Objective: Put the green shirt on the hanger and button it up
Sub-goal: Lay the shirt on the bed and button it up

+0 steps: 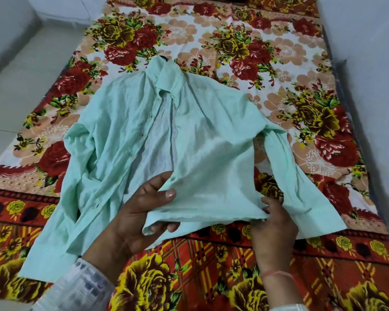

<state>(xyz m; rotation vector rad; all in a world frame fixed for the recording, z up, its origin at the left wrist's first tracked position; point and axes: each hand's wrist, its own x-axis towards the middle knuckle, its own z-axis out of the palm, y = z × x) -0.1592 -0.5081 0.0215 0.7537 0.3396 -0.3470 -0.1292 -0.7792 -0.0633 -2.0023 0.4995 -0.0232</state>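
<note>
Two hands hold the near hem of the green shirt (144, 122), which lies front-up and unbuttoned on a floral bedsheet (234, 37), collar away from the person, both sleeves trailing down toward the near edge; the left hand (135, 212) is closed on the corner of the right-hand front panel, thumb on top and fingers curled under the cloth; the right hand (274, 225) pinches the same hem further along, fingertips tucked into the fold.

A small dark shape pokes out just above the collar (169, 75); it may be the hanger's hook, but too little of it shows to be sure, and whether a hanger sits inside the shoulders cannot be told.

Risks, as I judge them: pulling this panel across while the cloth is so creased could misalign the two front edges, so buttons meet the wrong holes; a tug at the hem could drag the whole shirt down the sheet and slip the shoulders off anything inside them; the loose sleeve beside the right hand could get caught under the panel.

Nothing else lies on the sheet; pale floor (14, 86) runs along the left side, and nothing blocks the hands.
</note>
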